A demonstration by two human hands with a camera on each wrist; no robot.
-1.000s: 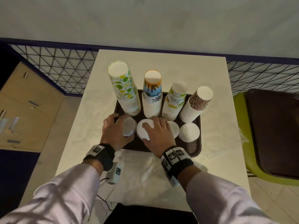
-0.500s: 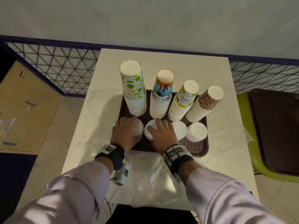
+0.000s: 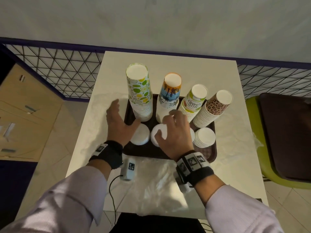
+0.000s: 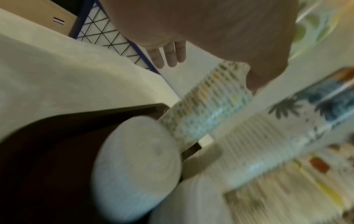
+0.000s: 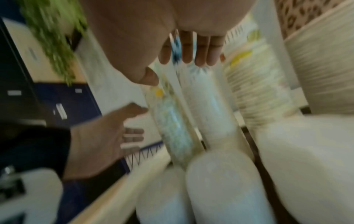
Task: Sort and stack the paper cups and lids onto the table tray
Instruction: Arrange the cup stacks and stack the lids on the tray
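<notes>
A dark brown tray point(image 3: 148, 151) on the white table point(image 3: 170, 64) carries four upside-down cup stacks: lime-print point(image 3: 139, 91), palm-print point(image 3: 170, 96), "Hello Summer" point(image 3: 193, 103) and leopard-print point(image 3: 215, 108). White lid stacks point(image 3: 140, 137) point(image 3: 159, 137) point(image 3: 204, 137) stand in front of them; another is mostly hidden under my right hand. My left hand point(image 3: 124, 115) hovers with fingers spread over the tray's left edge, holding nothing. My right hand point(image 3: 171, 130) hangs with relaxed fingers point(image 5: 191, 51) above the second lid stack point(image 5: 224, 181), empty. The left wrist view shows the first lid stack point(image 4: 138, 166) below the lime-print stack point(image 4: 206, 109).
Crumpled clear plastic point(image 3: 156, 182) lies on the table's near part. A green chair with a brown seat point(image 3: 286, 137) stands at the right. A wire mesh fence point(image 3: 58, 73) runs behind the table, and a wooden cabinet point(image 3: 21, 115) stands at the left.
Both hands have lifted off the lid stacks. The left hand swung left and forward with its fingers spreading; the right hand rose toward the palm-print cups.
</notes>
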